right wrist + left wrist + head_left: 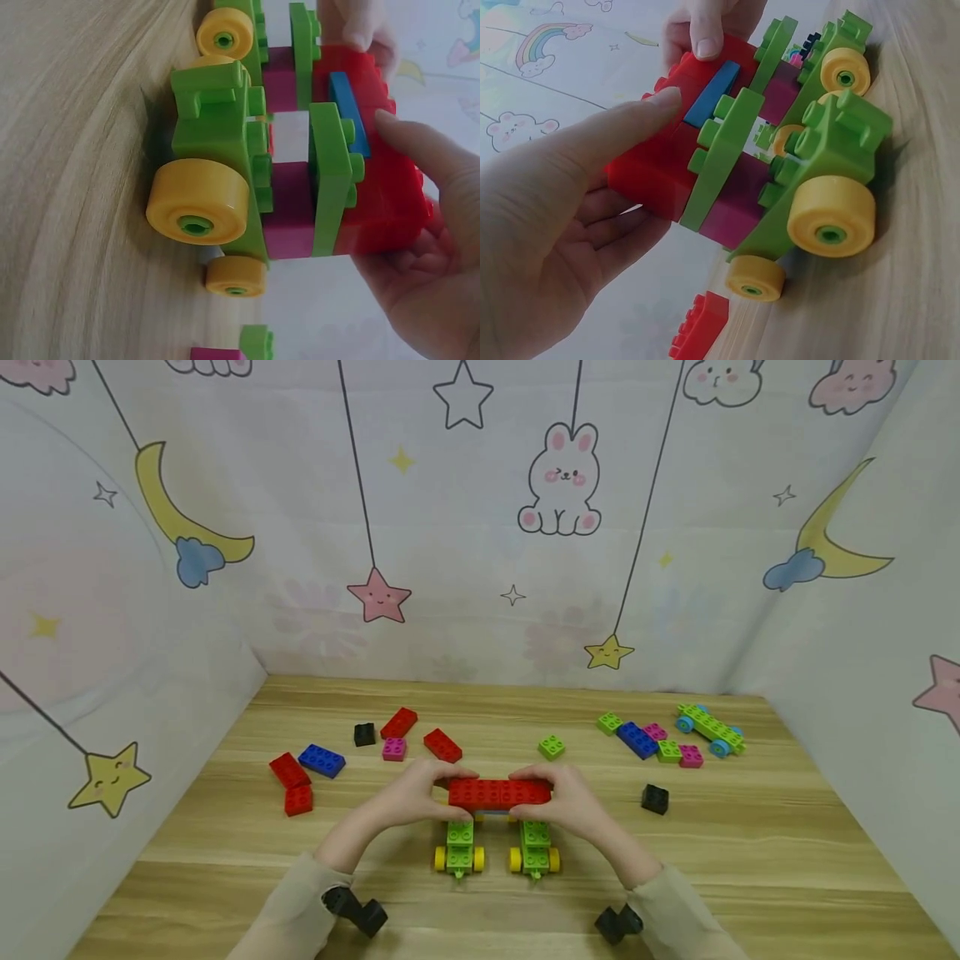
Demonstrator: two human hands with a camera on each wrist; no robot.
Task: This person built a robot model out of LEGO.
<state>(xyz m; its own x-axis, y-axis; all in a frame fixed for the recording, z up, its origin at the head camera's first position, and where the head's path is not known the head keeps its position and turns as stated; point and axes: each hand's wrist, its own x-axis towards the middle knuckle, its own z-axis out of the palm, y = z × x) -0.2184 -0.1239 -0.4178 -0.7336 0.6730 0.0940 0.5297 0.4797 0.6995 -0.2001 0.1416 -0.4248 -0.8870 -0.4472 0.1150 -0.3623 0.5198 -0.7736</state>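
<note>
Two green wheeled bases [460, 858] with yellow wheels stand side by side at the front of the table. On each sits a magenta brick [736, 199] with a green plate [330, 180] above it. Red bricks [499, 793] lie across the top and join both bases, with a blue piece [712, 96] showing between the plates. My left hand [416, 793] holds the left end of the red bricks, thumb on the near side and fingers behind. The right end is gripped the same way by my right hand [566, 799]. Some fingertips are hidden behind the bricks.
Loose red bricks [442, 745], a blue brick [322, 761], a black brick [364, 734] and a pink brick [393, 749] lie toward the left. To the right are a black brick [655, 798], several small bricks and a green base with blue wheels [711, 729]. Fabric walls surround the table.
</note>
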